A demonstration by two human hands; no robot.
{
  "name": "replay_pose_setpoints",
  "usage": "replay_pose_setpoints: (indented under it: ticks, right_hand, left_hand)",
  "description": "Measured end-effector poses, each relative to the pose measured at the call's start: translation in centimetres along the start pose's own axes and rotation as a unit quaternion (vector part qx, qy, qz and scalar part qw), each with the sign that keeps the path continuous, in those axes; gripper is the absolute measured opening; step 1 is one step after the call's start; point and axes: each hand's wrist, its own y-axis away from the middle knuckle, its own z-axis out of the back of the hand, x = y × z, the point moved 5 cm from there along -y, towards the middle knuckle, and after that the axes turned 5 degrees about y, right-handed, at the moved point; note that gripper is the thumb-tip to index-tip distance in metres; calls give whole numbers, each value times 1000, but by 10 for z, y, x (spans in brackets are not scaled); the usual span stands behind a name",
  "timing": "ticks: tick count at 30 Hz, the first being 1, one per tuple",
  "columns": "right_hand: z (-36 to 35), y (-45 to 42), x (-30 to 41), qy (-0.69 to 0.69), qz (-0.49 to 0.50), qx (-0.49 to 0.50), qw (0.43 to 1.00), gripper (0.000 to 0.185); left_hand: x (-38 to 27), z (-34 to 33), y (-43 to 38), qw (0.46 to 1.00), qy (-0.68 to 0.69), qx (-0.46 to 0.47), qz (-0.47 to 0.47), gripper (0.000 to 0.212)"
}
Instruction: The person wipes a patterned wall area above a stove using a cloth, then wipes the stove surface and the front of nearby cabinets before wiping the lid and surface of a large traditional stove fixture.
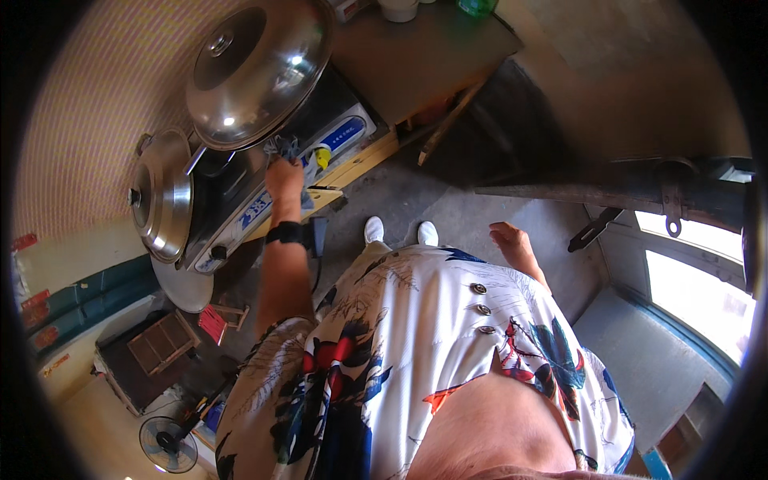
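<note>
My left hand [284, 180] is at the front edge of a two-burner gas stove [252, 210], its fingers closed on a crumpled grey cloth or bag [282, 146]. More grey material hangs by its knuckles. Just right of that hand, a small yellow object [323, 157] sits against the stove's front panel. Beyond the hand, a large wok with a domed steel lid [258, 90] covers one burner. A second steel-lidded pan [165, 198] stands to the left. My right hand [513, 240] hangs beside my body over the floor, loosely curled and seemingly holding nothing.
A brown tabletop [414, 60] adjoins the stove, with a white cup [399, 9] and a green bottle [477, 6] at its far edge. A wooden board [450, 123] juts out below. At lower left are a red-seated folding stool [213, 324] and an electric fan [168, 444].
</note>
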Motion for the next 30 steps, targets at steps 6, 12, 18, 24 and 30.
replay_pose_setpoints:
  ticks: [6, 12, 18, 24, 30]
  right_hand:
    - [0, 11, 0, -35, -84, -1, 996, 14]
    - [-24, -5, 29, -23, -76, 41, 996, 16]
    - [-32, -3, 38, 29, -67, 62, 995, 16]
    - [-51, -1, 4, 3, -93, 95, 991, 18]
    - [-87, -27, 22, 87, 15, 136, 987, 18]
  left_hand:
    - [68, 34, 26, 999, 6, -9, -36, 35]
    - [-81, 23, 24, 963, 216, 75, -146, 35]
    - [-147, -30, -22, 941, 130, -28, -311, 44]
    - [-53, -6, -12, 968, 77, 57, -230, 46]
    - [116, 18, 14, 986, 42, -118, -111, 44]
